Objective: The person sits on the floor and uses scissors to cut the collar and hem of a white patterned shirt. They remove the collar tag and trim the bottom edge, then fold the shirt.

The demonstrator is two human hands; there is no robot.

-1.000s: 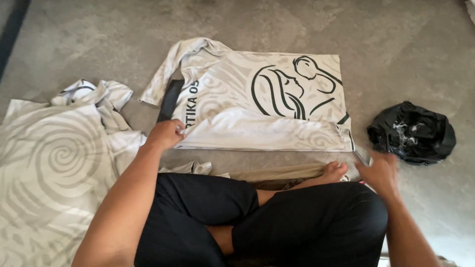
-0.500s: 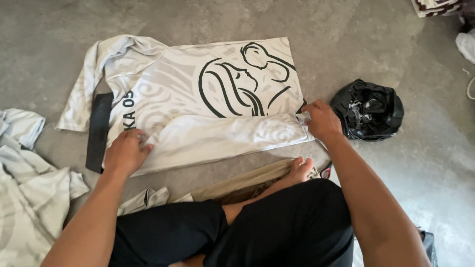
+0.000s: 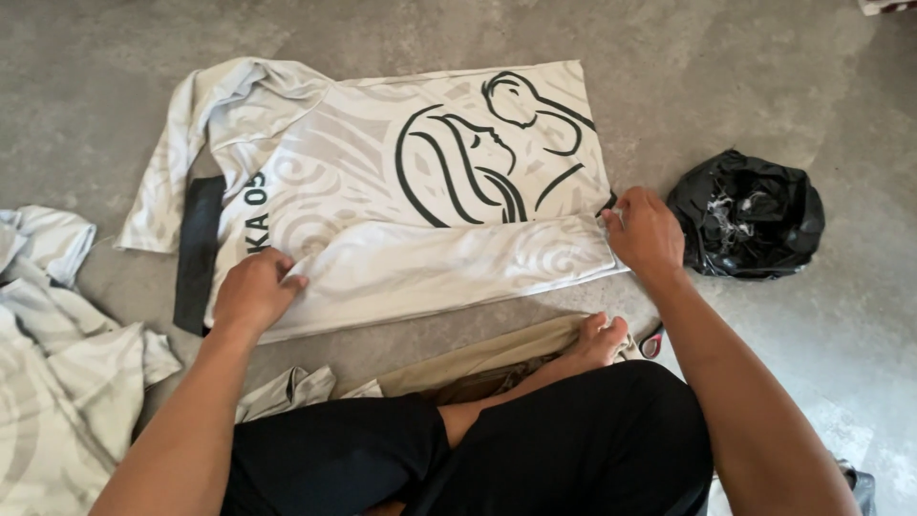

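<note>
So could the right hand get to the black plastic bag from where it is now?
Probably yes: the right hand rests on the shirt's edge, the black plastic bag lies just beside it, only bare floor between.

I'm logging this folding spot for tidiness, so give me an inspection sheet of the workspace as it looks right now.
Surface: bare grey concrete floor, mottled.
Job's things: white patterned shirt spread flat, near edge folded over.
Clutter: pile of similar garments at left; black plastic bag at right; red-handled tool by the foot, mostly hidden.
Grippers: left hand and right hand press the fold's two ends.
Cables: nothing seen.
Surroundings: person sits cross-legged in black trousers.
</note>
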